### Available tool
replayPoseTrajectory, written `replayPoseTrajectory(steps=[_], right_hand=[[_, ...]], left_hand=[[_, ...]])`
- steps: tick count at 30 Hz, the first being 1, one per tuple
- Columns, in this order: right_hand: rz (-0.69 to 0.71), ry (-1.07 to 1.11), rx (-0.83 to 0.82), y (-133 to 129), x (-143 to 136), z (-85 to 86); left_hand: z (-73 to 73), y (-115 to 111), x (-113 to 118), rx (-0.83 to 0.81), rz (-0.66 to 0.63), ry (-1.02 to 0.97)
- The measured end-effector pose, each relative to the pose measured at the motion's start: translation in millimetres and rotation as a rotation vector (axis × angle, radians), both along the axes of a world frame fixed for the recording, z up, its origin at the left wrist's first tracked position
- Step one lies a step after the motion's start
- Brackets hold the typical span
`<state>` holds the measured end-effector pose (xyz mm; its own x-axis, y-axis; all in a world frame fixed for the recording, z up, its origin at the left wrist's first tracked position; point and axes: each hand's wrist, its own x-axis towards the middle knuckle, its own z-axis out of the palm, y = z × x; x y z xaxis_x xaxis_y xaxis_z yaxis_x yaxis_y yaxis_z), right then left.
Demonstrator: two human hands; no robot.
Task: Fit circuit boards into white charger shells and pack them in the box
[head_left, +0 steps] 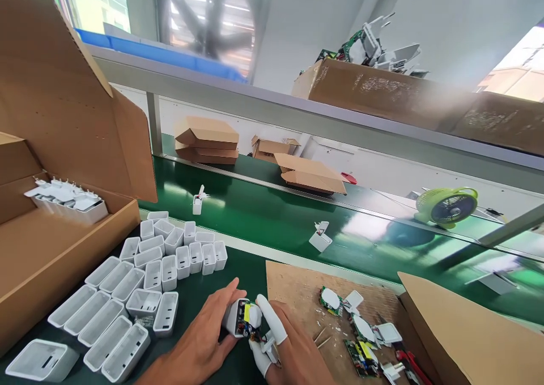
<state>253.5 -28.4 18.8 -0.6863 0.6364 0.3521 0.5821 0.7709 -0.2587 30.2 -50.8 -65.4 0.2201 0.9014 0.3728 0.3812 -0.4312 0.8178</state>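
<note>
Charger housing (pixel 234 317) with its circuit board (pixel 247 319) sits gripped in the left hand (pixel 204 339). Right hand (pixel 289 351) fingers (pixel 267 317) press the board, closed around it.

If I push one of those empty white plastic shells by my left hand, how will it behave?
The empty shells look thin-walled and hollow, so probably light and quick to slide on the smooth green mat. Flat sides suggest no rolling. Standing on end, they may tip into neighbours.

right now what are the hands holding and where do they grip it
Left hand grips the white charger shell by its sides; right hand pinches the circuit board at its open end.
</note>
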Motion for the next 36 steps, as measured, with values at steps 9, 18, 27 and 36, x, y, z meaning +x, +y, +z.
replayPoseTrajectory(steps=[9,18,27,36], right_hand=[[-0.009,-0.077,-0.008,1.4,-0.5,-2.9],[0.021,-0.028,-0.016,5.2,-3.2,-0.8],[0.039,-0.069,0.003,4.5,-9.4,11.0],[-0.009,-0.06,-0.096,8.0,-14.8,4.2]], left_hand=[[2.9,-2.3,2.9,0.003,0.011,0.001],[8.1,-1.4,1.8,-0.007,0.017,-0.018],[5.4,0.4,2.3,0.014,0.049,-0.043],[15.9,-2.8,1.3,-0.011,-0.104,-0.055]])
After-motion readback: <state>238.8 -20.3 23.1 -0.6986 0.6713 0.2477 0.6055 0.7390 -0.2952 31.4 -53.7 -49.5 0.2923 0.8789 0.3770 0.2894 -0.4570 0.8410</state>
